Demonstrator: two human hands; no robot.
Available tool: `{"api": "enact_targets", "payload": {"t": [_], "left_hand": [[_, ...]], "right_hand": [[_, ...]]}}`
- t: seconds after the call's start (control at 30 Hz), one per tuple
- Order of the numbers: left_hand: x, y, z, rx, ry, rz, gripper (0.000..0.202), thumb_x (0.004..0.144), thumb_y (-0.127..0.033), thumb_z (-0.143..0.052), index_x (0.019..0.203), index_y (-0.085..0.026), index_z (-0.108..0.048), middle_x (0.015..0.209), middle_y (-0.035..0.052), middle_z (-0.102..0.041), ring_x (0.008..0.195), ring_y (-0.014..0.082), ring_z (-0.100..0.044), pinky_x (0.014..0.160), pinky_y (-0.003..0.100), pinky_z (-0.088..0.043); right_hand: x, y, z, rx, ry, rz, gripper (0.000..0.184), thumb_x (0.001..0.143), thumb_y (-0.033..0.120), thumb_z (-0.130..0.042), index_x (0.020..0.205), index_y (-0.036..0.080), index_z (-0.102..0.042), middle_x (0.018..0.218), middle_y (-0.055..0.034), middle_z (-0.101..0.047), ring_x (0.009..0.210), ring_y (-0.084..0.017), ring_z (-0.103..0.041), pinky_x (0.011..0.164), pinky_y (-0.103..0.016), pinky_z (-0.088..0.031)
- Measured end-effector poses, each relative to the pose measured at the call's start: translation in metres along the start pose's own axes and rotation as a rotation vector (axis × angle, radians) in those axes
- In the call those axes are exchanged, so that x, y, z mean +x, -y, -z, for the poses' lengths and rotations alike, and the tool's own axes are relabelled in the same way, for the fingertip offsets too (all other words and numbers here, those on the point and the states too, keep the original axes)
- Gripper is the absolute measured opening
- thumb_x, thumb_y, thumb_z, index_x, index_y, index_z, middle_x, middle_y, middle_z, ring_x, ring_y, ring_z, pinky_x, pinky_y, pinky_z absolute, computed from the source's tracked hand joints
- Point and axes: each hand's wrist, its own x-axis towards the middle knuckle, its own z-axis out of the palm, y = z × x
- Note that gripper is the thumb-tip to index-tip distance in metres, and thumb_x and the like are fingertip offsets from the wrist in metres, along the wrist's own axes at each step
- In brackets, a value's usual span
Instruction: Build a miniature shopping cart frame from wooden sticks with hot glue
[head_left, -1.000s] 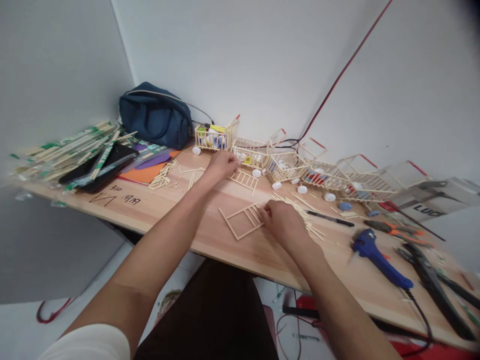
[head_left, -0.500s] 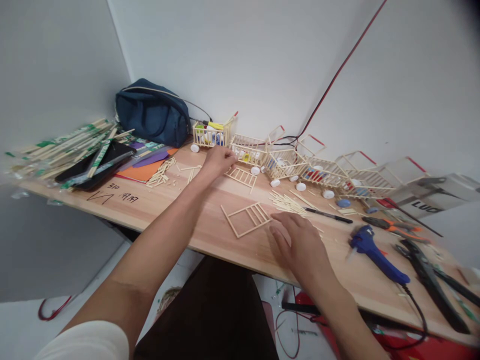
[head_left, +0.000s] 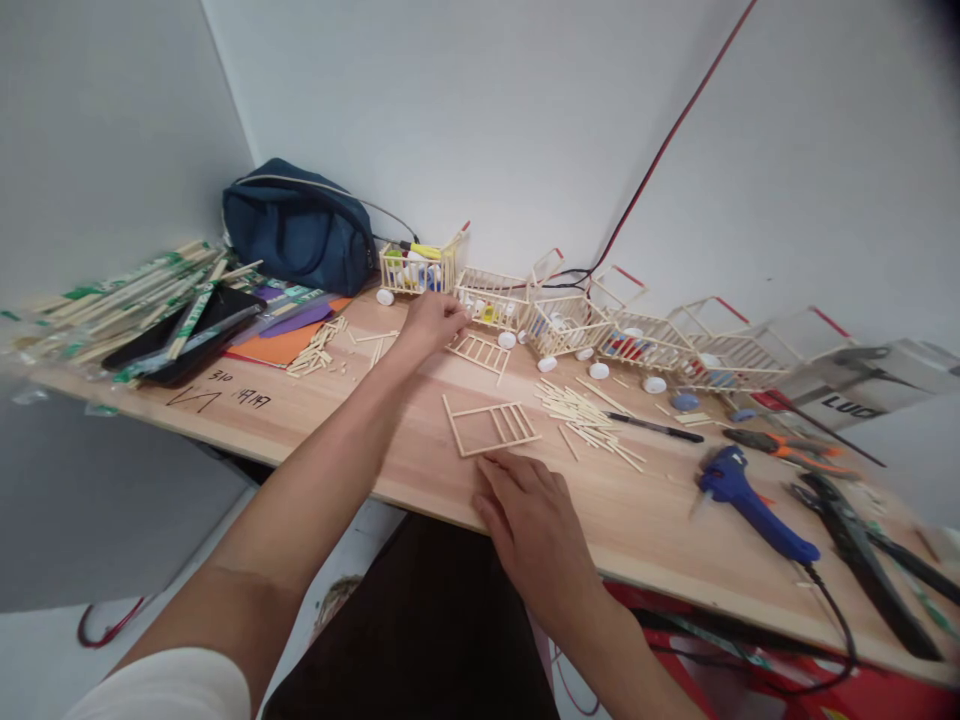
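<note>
A small stick frame with several crossbars at one end (head_left: 495, 428) lies flat in the middle of the table. At its near edge, my right hand (head_left: 536, 515) rests with fingers stretched, the fingertips at or just beside the wood. My left hand (head_left: 435, 322) is farther back, its fingers curled together by a slatted stick panel (head_left: 484, 352) and a miniature shopping cart with white wheels (head_left: 493, 300). Whatever those fingers pinch, if anything, is hidden. A pile of short thin sticks (head_left: 581, 415) lies to the right of the frame.
More miniature carts (head_left: 645, 340) line the wall. Right: a black pen (head_left: 652, 428), blue glue gun (head_left: 757, 510), orange-handled pliers (head_left: 795, 455) and black-handled tool (head_left: 862, 560). Left: a blue bag (head_left: 300, 225), wrapped chopsticks (head_left: 142, 290), coloured sheets (head_left: 274, 345) and stick offcuts (head_left: 319, 348).
My right hand has moved left, from the frame's right end to its near edge. The frame has turned slightly, its near corner now farther back. My left hand has stayed about where it was.
</note>
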Motion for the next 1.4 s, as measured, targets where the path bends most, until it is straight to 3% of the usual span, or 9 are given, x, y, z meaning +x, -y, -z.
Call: {"api": "enact_targets", "payload": {"t": [0.2, 0.4, 0.53, 0.7, 0.83, 1.1, 1.2, 1.27, 1.4], "left_hand": [[0.000, -0.002, -0.002, -0.041, -0.022, -0.021, 0.021, 0.082, -0.025, -0.058, 0.073, -0.014, -0.073, 0.063, 0.0028, -0.070, 0.054, 0.0109, -0.055, 0.056, 0.021, -0.040], [-0.001, -0.007, -0.001, -0.103, -0.088, -0.042, 0.018, 0.081, -0.022, -0.058, 0.073, -0.015, -0.073, 0.063, 0.0015, -0.069, 0.054, 0.0109, -0.054, 0.058, 0.022, -0.040], [-0.004, -0.011, 0.001, -0.064, -0.115, -0.062, 0.023, 0.080, -0.027, -0.060, 0.063, -0.015, -0.071, 0.059, 0.0010, -0.066, 0.054, 0.0116, -0.053, 0.057, 0.024, -0.038], [-0.003, -0.009, -0.001, -0.095, -0.128, -0.072, 0.019, 0.078, -0.026, -0.061, 0.066, -0.015, -0.071, 0.060, 0.0013, -0.066, 0.054, 0.0113, -0.053, 0.055, 0.023, -0.037], [-0.002, -0.009, -0.003, -0.111, -0.125, -0.065, 0.014, 0.076, -0.024, -0.062, 0.071, -0.015, -0.072, 0.063, 0.0014, -0.068, 0.056, 0.0115, -0.055, 0.056, 0.023, -0.039], [-0.003, -0.012, -0.003, -0.115, -0.110, -0.054, 0.014, 0.077, -0.024, -0.062, 0.073, -0.015, -0.072, 0.065, 0.0022, -0.069, 0.059, 0.0130, -0.058, 0.058, 0.024, -0.041], [-0.005, -0.015, -0.003, -0.122, -0.113, -0.049, 0.015, 0.077, -0.023, -0.062, 0.074, -0.014, -0.073, 0.064, 0.0024, -0.069, 0.060, 0.0127, -0.058, 0.057, 0.023, -0.040], [-0.007, -0.019, -0.004, -0.153, -0.099, -0.057, 0.015, 0.077, -0.022, -0.062, 0.073, -0.013, -0.073, 0.064, 0.0026, -0.069, 0.060, 0.0121, -0.057, 0.057, 0.022, -0.040], [-0.018, -0.031, -0.012, -0.333, 0.088, -0.074, 0.016, 0.076, -0.022, -0.065, 0.082, -0.012, -0.075, 0.067, 0.0024, -0.069, 0.058, 0.0095, -0.055, 0.056, 0.021, -0.040]], "right_hand": [[0.001, -0.015, 0.009, 0.126, -0.075, 0.006, 0.024, 0.095, 0.021, -0.050, 0.108, 0.021, -0.071, 0.118, -0.0101, -0.070, 0.107, -0.025, -0.062, 0.093, -0.040, -0.045], [0.000, -0.089, 0.037, 0.003, -0.304, -0.206, 0.029, 0.095, 0.027, -0.047, 0.108, 0.017, -0.071, 0.102, -0.0118, -0.071, 0.097, -0.024, -0.064, 0.086, -0.036, -0.047], [0.001, -0.124, 0.043, -0.069, -0.236, -0.307, 0.030, 0.093, 0.026, -0.047, 0.103, 0.015, -0.072, 0.096, -0.0115, -0.070, 0.089, -0.025, -0.064, 0.078, -0.035, -0.047], [0.006, -0.118, 0.034, -0.008, -0.128, -0.305, 0.024, 0.092, 0.029, -0.051, 0.091, 0.019, -0.072, 0.095, -0.0084, -0.070, 0.089, -0.022, -0.063, 0.079, -0.032, -0.044], [0.015, -0.103, 0.028, -0.073, -0.067, -0.360, 0.017, 0.089, 0.034, -0.057, 0.088, 0.021, -0.069, 0.089, -0.0051, -0.068, 0.080, -0.020, -0.061, 0.070, -0.029, -0.039], [0.028, -0.095, 0.030, -0.163, 0.104, -0.502, 0.019, 0.092, 0.028, -0.049, 0.081, 0.020, -0.062, 0.078, -0.0070, -0.069, 0.073, -0.020, -0.060, 0.062, -0.028, -0.031], [0.026, -0.103, 0.029, 0.021, 0.011, -0.513, 0.019, 0.089, 0.030, -0.047, 0.076, 0.020, -0.058, 0.071, -0.0047, -0.065, 0.067, -0.018, -0.056, 0.062, -0.029, -0.032], [0.025, -0.109, 0.028, 0.280, -0.064, -0.501, 0.018, 0.086, 0.034, -0.049, 0.076, 0.020, -0.056, 0.070, -0.0026, -0.063, 0.065, -0.017, -0.053, 0.063, -0.028, -0.035], [0.028, -0.116, 0.029, 0.861, -0.058, -0.514, 0.031, 0.076, 0.048, -0.064, 0.081, 0.018, -0.057, 0.069, 0.0013, -0.058, 0.059, -0.012, -0.048, 0.059, -0.025, -0.036]]}}
